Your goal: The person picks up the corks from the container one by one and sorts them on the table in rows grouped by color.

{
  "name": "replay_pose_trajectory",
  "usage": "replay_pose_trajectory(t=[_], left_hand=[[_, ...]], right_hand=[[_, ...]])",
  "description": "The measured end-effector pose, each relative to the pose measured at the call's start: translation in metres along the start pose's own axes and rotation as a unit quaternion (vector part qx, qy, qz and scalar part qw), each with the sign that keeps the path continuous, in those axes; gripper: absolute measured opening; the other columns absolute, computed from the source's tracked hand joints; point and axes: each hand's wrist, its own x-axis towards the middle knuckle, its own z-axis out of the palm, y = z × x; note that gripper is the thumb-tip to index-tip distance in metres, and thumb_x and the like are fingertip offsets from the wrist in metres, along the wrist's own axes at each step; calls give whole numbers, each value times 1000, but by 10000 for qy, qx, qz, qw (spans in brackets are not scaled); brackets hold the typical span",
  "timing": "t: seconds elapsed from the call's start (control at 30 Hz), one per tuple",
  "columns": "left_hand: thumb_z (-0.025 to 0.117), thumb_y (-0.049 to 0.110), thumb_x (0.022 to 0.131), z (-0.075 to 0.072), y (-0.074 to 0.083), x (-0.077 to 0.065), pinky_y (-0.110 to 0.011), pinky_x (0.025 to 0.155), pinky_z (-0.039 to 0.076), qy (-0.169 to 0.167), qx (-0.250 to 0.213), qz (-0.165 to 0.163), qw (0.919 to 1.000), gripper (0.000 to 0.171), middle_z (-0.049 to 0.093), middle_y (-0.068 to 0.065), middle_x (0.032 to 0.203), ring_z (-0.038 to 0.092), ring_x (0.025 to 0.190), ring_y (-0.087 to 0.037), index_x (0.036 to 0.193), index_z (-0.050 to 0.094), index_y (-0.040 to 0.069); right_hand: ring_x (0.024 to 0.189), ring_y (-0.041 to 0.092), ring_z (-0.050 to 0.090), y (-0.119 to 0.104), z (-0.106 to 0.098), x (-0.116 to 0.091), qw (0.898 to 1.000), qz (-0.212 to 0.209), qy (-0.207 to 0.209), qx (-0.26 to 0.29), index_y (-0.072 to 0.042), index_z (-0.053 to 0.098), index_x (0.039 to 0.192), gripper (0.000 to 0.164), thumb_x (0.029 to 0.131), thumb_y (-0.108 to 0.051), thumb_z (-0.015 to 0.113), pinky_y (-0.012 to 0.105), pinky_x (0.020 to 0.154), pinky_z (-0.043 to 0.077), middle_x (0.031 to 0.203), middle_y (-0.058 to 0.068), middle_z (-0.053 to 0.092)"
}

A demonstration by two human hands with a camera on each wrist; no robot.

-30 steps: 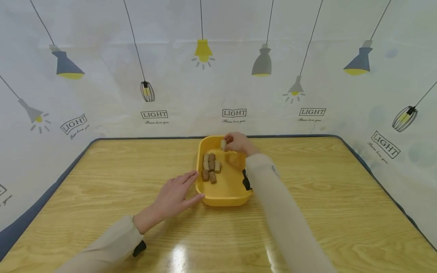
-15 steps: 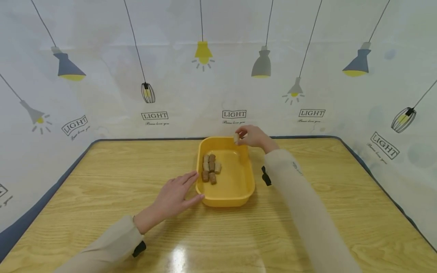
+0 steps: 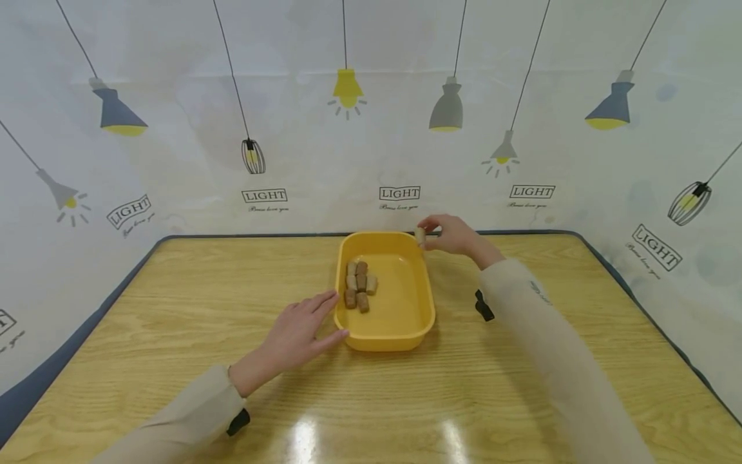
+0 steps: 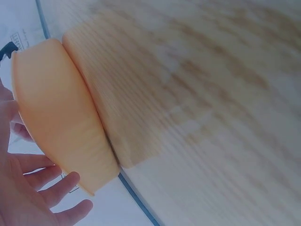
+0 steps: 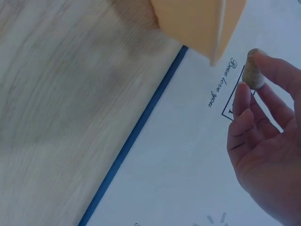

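A yellow plastic basin (image 3: 385, 336) stands on the wooden table. Along its left side lie several small stubby cylinders, some brown (image 3: 361, 283) and some beige (image 3: 371, 285). My right hand (image 3: 455, 236) is at the basin's far right corner, pinching one beige cork-like cylinder (image 3: 420, 236) between thumb and fingers. The right wrist view shows this speckled beige cylinder (image 5: 253, 69) from nearby, partly covered by the thumb. On the near left, my left hand (image 3: 298, 332) touches the basin's rim with fingers extended and thumb spread; in the left wrist view its fingers (image 4: 59, 188) lie along the basin wall.
The wooden tabletop (image 3: 220, 277) spreads around the basin, with a dark blue edge (image 3: 278, 236) at the back. Behind it rises a pale wall covering (image 3: 324, 154) printed with hanging lamps. A black strap piece (image 3: 484, 305) hangs from the right sleeve.
My right hand has moved right from inside the basin to its far right corner, carrying the beige cork-like cylinder. The left hand stays at the rim, and the other cylinders have not moved.
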Motion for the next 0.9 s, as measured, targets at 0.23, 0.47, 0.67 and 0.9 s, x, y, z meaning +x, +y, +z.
replay_pose_trajectory(t=[0.23, 0.47, 0.67, 0.9], left_hand=[[48, 51, 85, 1, 0, 0, -47, 85, 37, 88, 31, 53, 9999, 67, 40, -11, 132, 44, 112, -29, 130, 42, 2], [47, 51, 85, 0, 0, 0, -47, 86, 36, -5, 24, 27, 10000, 67, 39, -11, 133, 43, 113, -28, 131, 41, 3], [47, 51, 85, 1, 0, -1, -48, 86, 36, -24, -5, 9, 10000, 68, 39, -11, 133, 42, 114, -28, 132, 40, 3], [47, 51, 85, 1, 0, 0, -47, 86, 36, 12, -4, 29, 10000, 67, 39, -11, 133, 43, 113, -28, 132, 41, 3]], right_hand=[[97, 30, 48, 16, 4, -14, 9999, 44, 40, 132, 3, 52, 116, 42, 79, -11, 64, 42, 82, 41, 110, 19, 53], [96, 35, 50, 39, 14, -23, 9999, 48, 83, 132, 4, 52, 117, 44, 78, -12, 64, 42, 79, 41, 108, 20, 53], [98, 37, 48, 50, 23, -30, 9997, -140, 158, 118, 7, 51, 116, 41, 78, -7, 61, 44, 81, 40, 106, 23, 54], [96, 35, 49, 60, 34, -31, 9997, 95, 30, 239, 5, 50, 117, 41, 79, -9, 58, 43, 79, 41, 107, 21, 53]])
